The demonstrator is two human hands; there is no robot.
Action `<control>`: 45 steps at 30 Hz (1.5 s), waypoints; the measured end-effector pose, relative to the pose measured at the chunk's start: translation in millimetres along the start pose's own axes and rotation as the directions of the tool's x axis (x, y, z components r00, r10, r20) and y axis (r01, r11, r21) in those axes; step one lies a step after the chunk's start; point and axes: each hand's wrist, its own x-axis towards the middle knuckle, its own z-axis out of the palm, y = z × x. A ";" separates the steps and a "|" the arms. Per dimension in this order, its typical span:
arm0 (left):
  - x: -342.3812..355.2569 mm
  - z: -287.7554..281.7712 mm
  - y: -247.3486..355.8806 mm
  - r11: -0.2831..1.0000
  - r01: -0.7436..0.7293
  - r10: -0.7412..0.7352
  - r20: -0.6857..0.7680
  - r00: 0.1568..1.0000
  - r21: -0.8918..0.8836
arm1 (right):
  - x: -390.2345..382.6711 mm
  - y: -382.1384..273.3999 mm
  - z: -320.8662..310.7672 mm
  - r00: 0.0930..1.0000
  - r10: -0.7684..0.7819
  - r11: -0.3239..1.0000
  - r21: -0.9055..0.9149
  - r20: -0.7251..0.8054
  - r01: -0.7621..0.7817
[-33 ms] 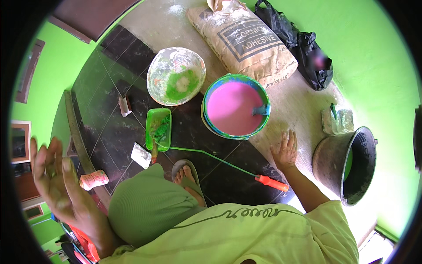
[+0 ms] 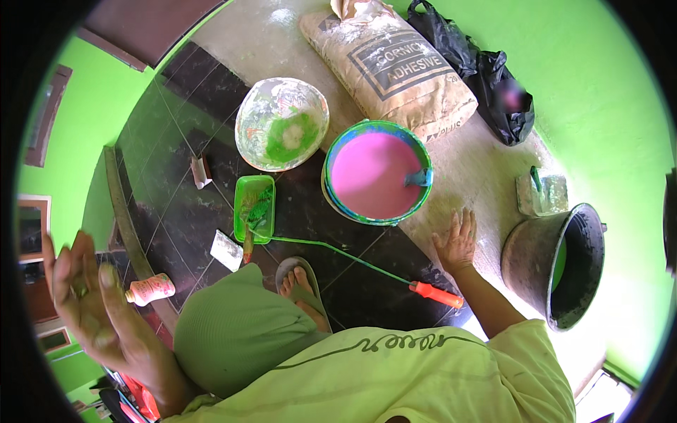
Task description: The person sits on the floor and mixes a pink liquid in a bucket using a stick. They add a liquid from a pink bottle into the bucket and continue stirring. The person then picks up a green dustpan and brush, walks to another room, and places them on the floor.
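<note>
My left hand (image 2: pixel 106 314) is raised at the lower left, palm turned up and fingers loosely stretched, holding nothing. My right hand (image 2: pixel 457 245) has its fingers spread over the pale floor sheet, also with nothing in it; whether it touches the sheet I cannot tell. Nearest to it are a bucket of pink paint (image 2: pixel 374 176) and the orange handle of a paint roller (image 2: pixel 437 294). The roller's green rod runs left to a small green tray (image 2: pixel 242 204), where its paint-covered head and a brush (image 2: pixel 248 243) lie.
A paint-smeared white basin (image 2: pixel 247 130) and a paper sack (image 2: pixel 402 70) stand beyond. Black plastic bags (image 2: pixel 497 95), a clear container (image 2: pixel 541 192) and a tipped black bucket (image 2: pixel 518 257) line the right wall. A pinkish bottle (image 2: pixel 151 289) lies near my left hand.
My left hand has dropped slightly and shifted a little left. My right hand and the things on the floor stay where they were.
</note>
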 end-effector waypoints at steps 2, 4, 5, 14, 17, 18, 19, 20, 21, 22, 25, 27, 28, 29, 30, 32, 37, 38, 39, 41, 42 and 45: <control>-3.7 4.2 11.1 0.998 -0.052 0.053 -0.025 0.998 0.047 | 1.6 7.3 11.7 0.999 0.005 1.000 -0.025 0.042 -0.004; -3.4 12.7 10.6 0.997 -0.005 0.010 -0.053 0.999 0.079 | 1.7 13.4 19.5 1.000 -0.018 1.000 -0.002 0.010 0.018; -4.3 21.0 7.1 0.996 -0.002 0.002 0.006 1.000 0.085 | 2.4 15.3 22.2 0.998 0.021 1.000 -0.006 0.066 -0.021; 12.4 116.8 -7.9 0.970 -0.107 0.044 0.275 0.961 0.219 | 12.3 23.2 25.8 0.987 0.066 0.998 0.015 0.145 -0.069; 20.0 151.5 -18.0 0.959 -0.155 0.034 0.447 0.894 0.236 | 15.1 25.8 25.9 0.987 0.070 0.996 0.052 0.145 -0.078; 21.5 160.2 -20.0 0.944 -0.209 0.050 0.515 0.856 0.256 | 16.0 26.5 25.8 0.985 0.072 0.995 0.058 0.154 -0.082; 23.8 166.9 -21.2 0.933 -0.248 0.056 0.576 0.816 0.262 | 16.8 27.1 25.3 0.984 0.082 0.993 0.072 0.159 -0.094; 27.2 171.3 -21.4 0.929 -0.271 0.055 0.627 0.777 0.253 | 17.7 27.3 24.7 0.980 0.098 0.990 0.080 0.171 -0.113; 29.2 173.2 -19.2 0.926 -0.255 0.004 0.665 0.746 0.280 | 19.0 27.7 23.9 0.977 0.115 0.987 0.087 0.181 -0.133; 29.0 176.0 -18.2 0.927 -0.263 0.008 0.686 0.728 0.267 | 19.8 27.9 22.9 0.980 0.109 0.987 0.100 0.164 -0.127; 23.6 180.2 -14.4 0.952 -0.192 -0.036 0.711 0.702 0.237 | 22.5 27.4 19.9 0.984 0.102 0.985 0.126 0.146 -0.120; 18.8 176.2 -8.1 0.972 -0.112 -0.076 0.727 0.682 0.207 | 22.5 27.2 18.8 0.970 0.133 0.984 0.094 0.202 -0.154; 16.8 173.2 -4.7 0.974 -0.110 -0.075 0.740 0.668 0.198 | 21.9 27.2 18.9 0.974 0.124 0.985 0.099 0.191 -0.144; 16.0 170.4 -1.6 0.977 -0.114 -0.062 0.754 0.654 0.180 | 21.1 27.3 19.3 0.973 0.124 0.985 0.091 0.194 -0.144; 16.0 166.9 1.7 0.980 -0.123 -0.040 0.766 0.642 0.155 | 20.6 27.4 20.1 0.972 0.128 0.987 0.071 0.199 -0.145; 15.1 155.9 10.7 0.981 -0.113 -0.058 0.794 0.605 0.159 | 18.6 26.8 21.7 0.971 0.135 0.988 0.052 0.199 -0.148; 9.3 136.3 19.3 0.992 -0.117 0.029 0.800 0.599 0.052 | 24.5 17.0 16.5 0.957 0.218 0.975 -0.085 0.190 -0.205; 8.2 131.1 20.9 0.993 -0.111 0.027 0.798 0.602 0.051 | 27.9 11.4 11.7 0.919 0.288 0.955 -0.150 0.269 -0.255; 6.8 124.2 24.0 0.990 -0.120 0.007 0.809 0.588 0.079 | 31.1 6.8 3.9 0.925 0.293 0.953 -0.153 0.243 -0.262; 3.2 115.9 28.0 0.992 -0.104 0.007 0.802 0.597 0.068 | 38.5 -5.7 -13.8 0.960 0.229 0.974 -0.038 0.161 -0.226; 0.8 111.0 31.2 0.995 -0.086 0.010 0.795 0.606 0.054 | 39.0 -12.1 -25.4 0.958 0.227 0.974 -0.020 0.175 -0.227; -5.0 94.7 43.5 0.987 -0.109 -0.040 0.835 0.548 0.119 | 22.9 -34.6 -63.2 0.927 0.304 0.928 0.152 0.220 -0.341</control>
